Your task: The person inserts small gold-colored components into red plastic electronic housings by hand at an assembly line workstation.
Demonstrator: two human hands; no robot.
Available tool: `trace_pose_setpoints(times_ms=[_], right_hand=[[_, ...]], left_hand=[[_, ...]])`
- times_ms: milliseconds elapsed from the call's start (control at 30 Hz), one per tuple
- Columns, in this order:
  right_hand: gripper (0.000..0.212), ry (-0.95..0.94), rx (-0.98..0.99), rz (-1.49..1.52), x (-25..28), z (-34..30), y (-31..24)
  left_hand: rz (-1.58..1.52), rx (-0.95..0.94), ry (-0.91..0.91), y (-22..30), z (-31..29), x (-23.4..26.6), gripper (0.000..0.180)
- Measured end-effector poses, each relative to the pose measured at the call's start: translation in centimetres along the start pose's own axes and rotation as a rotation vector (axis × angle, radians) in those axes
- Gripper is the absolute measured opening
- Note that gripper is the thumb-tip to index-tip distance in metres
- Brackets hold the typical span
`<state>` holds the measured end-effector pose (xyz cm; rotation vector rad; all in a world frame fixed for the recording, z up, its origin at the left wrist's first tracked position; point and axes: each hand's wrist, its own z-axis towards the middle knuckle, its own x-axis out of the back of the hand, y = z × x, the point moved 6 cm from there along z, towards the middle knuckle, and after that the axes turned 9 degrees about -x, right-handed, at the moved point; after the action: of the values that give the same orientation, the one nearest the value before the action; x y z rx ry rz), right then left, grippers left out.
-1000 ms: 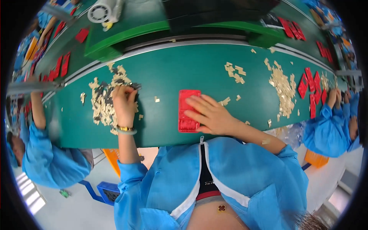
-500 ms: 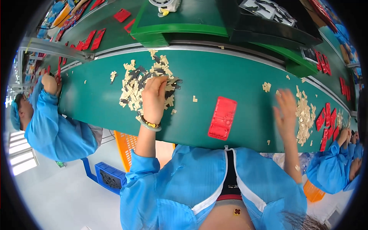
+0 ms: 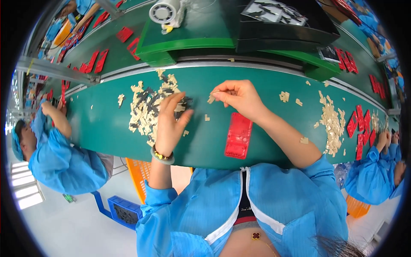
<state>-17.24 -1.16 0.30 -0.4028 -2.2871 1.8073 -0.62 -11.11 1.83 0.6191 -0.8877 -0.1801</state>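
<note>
My right hand (image 3: 240, 97) pinches a small cream-coloured L-shaped piece (image 3: 211, 99) between thumb and fingertips, held over the green work surface. Just below it lies a red rectangular plastic housing (image 3: 238, 137). At the right edge of a loose pile of cream and black small pieces (image 3: 143, 113), my left hand (image 3: 168, 128) reaches in with thumb and fingers apart; it partly covers the pile, and I see nothing held in it. A single cream piece (image 3: 207, 117) rests between the pile and the housing. Another cream piece (image 3: 304, 140) sticks to my right forearm.
A second heap of cream pieces (image 3: 332, 128) lies at the right, beside several red housings (image 3: 360, 122). Beyond the metal rail stand a green raised shelf (image 3: 188, 44), a white fan-like device (image 3: 163, 13) and a black box (image 3: 287, 36). Co-workers in blue sit at both sides.
My right hand has swung left from near the right heap and now pinches a cream piece. My left hand has opened its fingers at the pile. The view has shifted slightly.
</note>
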Motion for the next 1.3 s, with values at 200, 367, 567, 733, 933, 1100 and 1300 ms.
trace_pose_setpoints(times_ms=[200, 367, 567, 733, 933, 1100, 1300], right_hand=[[0.012, 0.234, 0.330, -0.336, 0.8, -4.0, -1.3], [0.012, 0.418, 0.611, -0.916, -1.2, -6.2, -2.0], [0.009, 0.289, 0.286, 0.004, 1.6, -6.3, -1.3], [0.008, 0.213, 0.194, 0.528, -0.5, -5.6, 1.3], [0.019, 0.546, 0.748, -0.717, 2.6, -10.9, -4.4], [0.008, 0.294, 0.400, -0.325, 2.5, -9.7, -2.5], [0.008, 0.291, -0.125, 0.069, 6.1, -10.6, 2.2]], left_hand=[[-0.678, 0.392, -0.078, 2.2, 0.2, -5.4, 0.007], [0.099, -0.228, -0.172, 8.4, 1.6, -4.0, 0.006], [-1.157, 0.413, -0.099, 6.5, 1.4, -6.9, 0.019], [-1.232, 0.427, 0.007, 5.8, 0.3, -7.3, 0.013], [-1.045, 0.434, -0.175, 8.2, 1.4, -7.3, 0.012], [-0.851, 0.143, -0.062, 8.4, 1.3, -6.1, 0.009], [-0.703, -0.455, -0.103, 12.4, 0.5, -4.6, 0.009]])
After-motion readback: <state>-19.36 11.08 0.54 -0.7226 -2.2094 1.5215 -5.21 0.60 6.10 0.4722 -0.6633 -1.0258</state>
